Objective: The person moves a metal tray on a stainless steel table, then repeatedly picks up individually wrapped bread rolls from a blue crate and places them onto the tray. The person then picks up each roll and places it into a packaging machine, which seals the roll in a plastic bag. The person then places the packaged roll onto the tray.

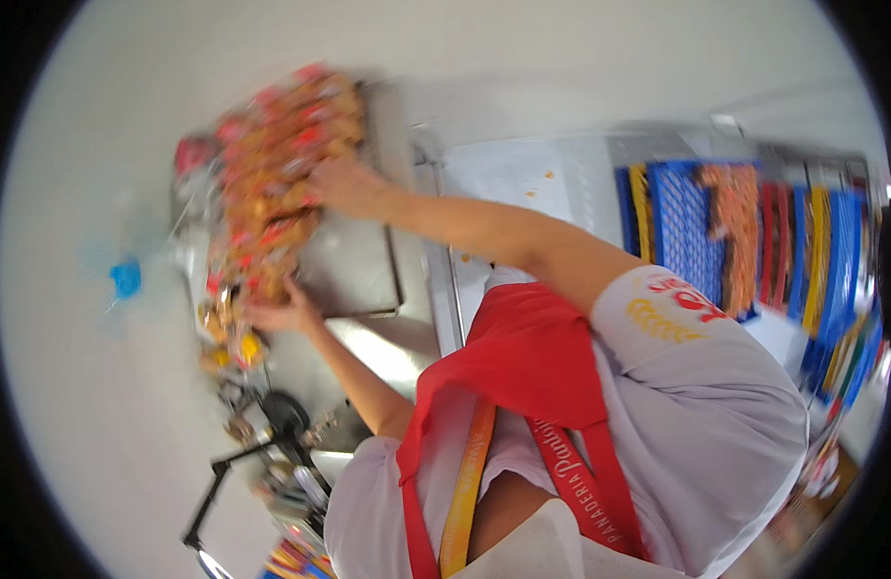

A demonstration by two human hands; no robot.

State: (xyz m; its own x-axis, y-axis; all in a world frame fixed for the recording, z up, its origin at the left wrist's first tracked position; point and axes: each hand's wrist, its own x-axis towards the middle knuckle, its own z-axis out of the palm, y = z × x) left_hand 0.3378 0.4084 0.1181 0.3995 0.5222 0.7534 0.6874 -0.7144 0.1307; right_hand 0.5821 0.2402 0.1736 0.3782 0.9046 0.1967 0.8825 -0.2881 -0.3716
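Note:
Rows of brown baked goods in clear bags with red marks [291, 145] are packed closely together on the metal table, blurred by motion. My left hand [283, 311] is at the near end of the rows, with thumb and fingers around a bagged baked good [267, 282]. Farther along, my right hand [347, 188] reaches across to the right side of the rows and touches the bags. Its fingertips are smeared and partly hidden among them. A dark-edged metal tray [354, 265] lies beside the bags, between my two arms.
The metal table [383, 352] runs along my left. A black jointed arm [219, 473] and a dark round object [286, 413] are at its near end. A blue object [125, 279] is at far left. Blue, yellow and red crates [692, 217] stand at right, beyond a white surface [523, 179].

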